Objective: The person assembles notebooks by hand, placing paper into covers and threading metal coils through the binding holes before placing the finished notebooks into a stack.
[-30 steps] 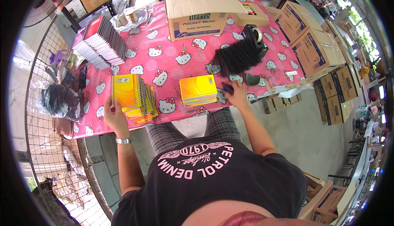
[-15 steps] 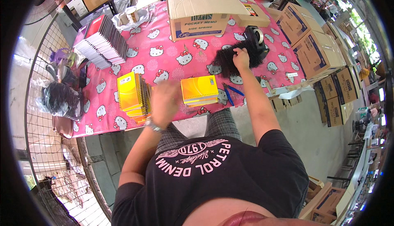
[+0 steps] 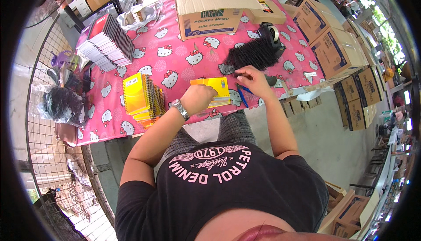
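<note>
My left hand (image 3: 199,98), wearing a metal watch on the wrist, is on the near stack of yellow notepads (image 3: 219,84), its curled fingers gripping the top pad. My right hand (image 3: 254,81) is just right of that stack with thumb and fingers pinched together; anything held there is too small to make out. Partly under it lie blue-handled pliers (image 3: 241,96). Beyond it spreads a pile of black spiral binding coils (image 3: 252,54), against a black tape dispenser (image 3: 274,39). Left of my left hand stand yellow spiral-bound notebooks (image 3: 139,96) in an uneven pile.
A pink patterned cloth (image 3: 175,65) covers the table. An open cardboard carton (image 3: 210,22) stands at the back, and a tall stack of spiral notebooks (image 3: 107,41) at the far left. Cartons (image 3: 337,50) are piled beyond the right edge; wire mesh (image 3: 44,122) runs along the left.
My right hand has come back from the black coils toward the yellow stack, its fingers pinched. My left hand has moved right, from between the yellow piles onto the unbound-looking stack.
</note>
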A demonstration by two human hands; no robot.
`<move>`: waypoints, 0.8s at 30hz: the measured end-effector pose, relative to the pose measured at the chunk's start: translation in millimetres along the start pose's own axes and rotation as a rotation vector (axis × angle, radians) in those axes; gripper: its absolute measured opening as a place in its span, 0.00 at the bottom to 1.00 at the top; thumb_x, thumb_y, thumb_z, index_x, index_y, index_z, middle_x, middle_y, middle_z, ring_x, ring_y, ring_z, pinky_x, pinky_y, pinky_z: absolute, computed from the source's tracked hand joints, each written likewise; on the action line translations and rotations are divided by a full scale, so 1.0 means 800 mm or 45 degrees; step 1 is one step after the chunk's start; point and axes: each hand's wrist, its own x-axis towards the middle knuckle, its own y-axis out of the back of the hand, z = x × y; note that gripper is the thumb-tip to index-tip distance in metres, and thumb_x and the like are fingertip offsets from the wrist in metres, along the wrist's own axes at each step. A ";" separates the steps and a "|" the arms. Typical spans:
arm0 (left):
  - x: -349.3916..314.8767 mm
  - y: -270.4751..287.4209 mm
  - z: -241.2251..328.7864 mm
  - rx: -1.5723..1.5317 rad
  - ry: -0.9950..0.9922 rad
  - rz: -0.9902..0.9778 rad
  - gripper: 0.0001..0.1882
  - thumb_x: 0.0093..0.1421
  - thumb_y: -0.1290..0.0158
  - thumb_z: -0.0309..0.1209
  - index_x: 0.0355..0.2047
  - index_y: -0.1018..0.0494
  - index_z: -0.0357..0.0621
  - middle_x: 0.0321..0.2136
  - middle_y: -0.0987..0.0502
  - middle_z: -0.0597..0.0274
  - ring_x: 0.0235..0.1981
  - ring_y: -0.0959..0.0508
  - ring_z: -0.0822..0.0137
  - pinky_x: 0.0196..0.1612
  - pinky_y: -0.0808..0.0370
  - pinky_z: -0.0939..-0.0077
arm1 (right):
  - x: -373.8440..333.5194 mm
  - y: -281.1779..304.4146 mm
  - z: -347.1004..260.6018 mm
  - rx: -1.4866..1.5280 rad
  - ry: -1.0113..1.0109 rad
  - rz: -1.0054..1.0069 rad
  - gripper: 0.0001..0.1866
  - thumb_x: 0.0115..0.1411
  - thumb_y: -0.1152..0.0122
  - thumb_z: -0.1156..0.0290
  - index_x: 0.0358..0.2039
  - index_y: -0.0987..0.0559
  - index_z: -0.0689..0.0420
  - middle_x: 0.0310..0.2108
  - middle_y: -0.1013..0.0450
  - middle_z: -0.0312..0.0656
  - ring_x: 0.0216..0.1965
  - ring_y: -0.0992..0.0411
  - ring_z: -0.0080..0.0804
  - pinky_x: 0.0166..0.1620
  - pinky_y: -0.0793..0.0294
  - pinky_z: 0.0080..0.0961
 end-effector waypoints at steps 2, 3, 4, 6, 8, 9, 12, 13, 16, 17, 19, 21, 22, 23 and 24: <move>0.001 0.010 -0.005 -0.101 0.032 -0.070 0.12 0.56 0.47 0.33 0.39 0.20 0.48 0.34 0.19 0.60 0.35 0.19 0.61 0.39 0.23 0.63 | -0.014 -0.011 -0.002 0.067 -0.018 -0.020 0.14 0.58 0.39 0.79 0.46 0.20 0.58 0.36 0.27 0.36 0.33 0.29 0.21 0.40 0.28 0.20; 0.003 0.010 -0.008 -0.106 0.026 -0.073 0.12 0.56 0.47 0.33 0.39 0.19 0.48 0.34 0.18 0.60 0.35 0.19 0.61 0.39 0.23 0.63 | -0.019 -0.015 -0.004 0.100 -0.028 -0.032 0.15 0.58 0.39 0.79 0.47 0.20 0.58 0.35 0.27 0.36 0.33 0.30 0.21 0.40 0.28 0.20; 0.004 0.009 -0.012 -0.111 0.020 -0.075 0.12 0.57 0.47 0.34 0.39 0.19 0.48 0.33 0.18 0.60 0.34 0.19 0.60 0.39 0.23 0.63 | -0.022 -0.016 -0.006 0.101 -0.065 -0.074 0.17 0.58 0.39 0.79 0.49 0.21 0.56 0.35 0.27 0.35 0.34 0.30 0.21 0.40 0.29 0.20; 0.008 0.008 -0.015 -0.093 0.015 -0.106 0.12 0.57 0.47 0.34 0.39 0.19 0.48 0.33 0.18 0.60 0.34 0.19 0.60 0.39 0.23 0.63 | -0.025 -0.013 -0.011 0.065 -0.089 -0.106 0.17 0.58 0.40 0.78 0.50 0.21 0.56 0.35 0.26 0.36 0.34 0.29 0.21 0.40 0.29 0.19; 0.006 0.006 -0.012 -0.069 -0.010 -0.071 0.12 0.56 0.47 0.35 0.38 0.19 0.47 0.34 0.19 0.59 0.34 0.19 0.60 0.39 0.23 0.63 | -0.026 -0.011 -0.011 0.041 -0.090 -0.115 0.17 0.59 0.40 0.78 0.50 0.21 0.56 0.35 0.26 0.36 0.34 0.29 0.21 0.40 0.28 0.19; 0.005 0.005 -0.010 -0.057 -0.025 -0.053 0.12 0.56 0.47 0.35 0.38 0.19 0.47 0.34 0.19 0.59 0.34 0.19 0.60 0.39 0.23 0.63 | -0.027 -0.010 -0.011 0.036 -0.081 -0.106 0.17 0.59 0.40 0.78 0.50 0.21 0.56 0.35 0.26 0.36 0.34 0.29 0.20 0.40 0.28 0.19; 0.005 0.000 -0.003 0.089 -0.047 -0.080 0.13 0.56 0.46 0.35 0.39 0.19 0.46 0.34 0.19 0.59 0.34 0.19 0.60 0.40 0.23 0.64 | -0.028 -0.013 -0.011 0.040 -0.107 -0.098 0.17 0.59 0.40 0.76 0.50 0.21 0.56 0.36 0.24 0.37 0.34 0.29 0.21 0.40 0.28 0.20; 0.004 -0.001 -0.005 0.023 -0.046 -0.063 0.13 0.56 0.46 0.35 0.39 0.20 0.46 0.34 0.19 0.59 0.34 0.19 0.60 0.39 0.23 0.63 | -0.028 -0.015 -0.011 0.044 -0.125 -0.098 0.17 0.60 0.40 0.75 0.50 0.21 0.56 0.36 0.24 0.38 0.33 0.28 0.21 0.40 0.28 0.21; 0.003 0.003 -0.019 -0.159 -0.017 -0.026 0.13 0.55 0.46 0.35 0.39 0.20 0.46 0.33 0.19 0.58 0.33 0.19 0.58 0.38 0.23 0.63 | -0.041 -0.032 -0.010 0.111 -0.431 -0.029 0.18 0.57 0.39 0.74 0.49 0.21 0.58 0.37 0.23 0.42 0.34 0.26 0.29 0.41 0.26 0.26; 0.006 0.011 -0.020 -0.209 -0.007 -0.026 0.13 0.55 0.47 0.34 0.39 0.21 0.46 0.33 0.19 0.57 0.33 0.19 0.57 0.38 0.23 0.62 | -0.050 -0.042 0.002 0.074 -0.356 -0.007 0.19 0.55 0.39 0.74 0.49 0.22 0.59 0.37 0.23 0.44 0.35 0.25 0.32 0.41 0.26 0.27; 0.008 0.017 -0.020 -0.274 0.000 0.027 0.12 0.55 0.47 0.34 0.38 0.21 0.46 0.33 0.19 0.56 0.33 0.20 0.56 0.37 0.22 0.62 | -0.071 -0.069 0.027 -0.002 -0.203 0.028 0.21 0.53 0.40 0.74 0.49 0.22 0.61 0.38 0.23 0.47 0.37 0.24 0.38 0.43 0.26 0.30; 0.002 0.012 -0.020 -0.312 0.002 0.124 0.11 0.56 0.47 0.34 0.37 0.21 0.46 0.33 0.20 0.56 0.32 0.20 0.55 0.37 0.22 0.61 | -0.086 -0.086 -0.004 -0.105 -0.120 0.147 0.22 0.51 0.41 0.76 0.49 0.23 0.62 0.39 0.24 0.50 0.38 0.24 0.42 0.43 0.26 0.31; 0.000 0.010 -0.021 -0.322 -0.002 0.166 0.11 0.56 0.47 0.34 0.37 0.21 0.46 0.33 0.20 0.55 0.33 0.20 0.55 0.38 0.23 0.61 | -0.088 -0.091 -0.020 -0.157 -0.080 0.206 0.22 0.50 0.42 0.77 0.49 0.23 0.62 0.40 0.24 0.51 0.38 0.24 0.44 0.43 0.26 0.32; -0.001 0.008 -0.021 -0.332 -0.010 0.206 0.11 0.56 0.47 0.34 0.37 0.22 0.46 0.33 0.20 0.55 0.34 0.20 0.55 0.39 0.23 0.61 | -0.088 -0.094 -0.028 -0.220 -0.032 0.233 0.22 0.51 0.42 0.77 0.49 0.23 0.62 0.40 0.24 0.52 0.38 0.24 0.44 0.43 0.26 0.31; -0.002 0.005 -0.021 -0.343 -0.018 0.247 0.11 0.56 0.47 0.34 0.37 0.22 0.46 0.33 0.20 0.55 0.34 0.20 0.55 0.40 0.23 0.61 | -0.088 -0.096 -0.035 -0.283 0.016 0.260 0.22 0.51 0.43 0.77 0.49 0.23 0.63 0.40 0.25 0.52 0.38 0.24 0.44 0.43 0.25 0.31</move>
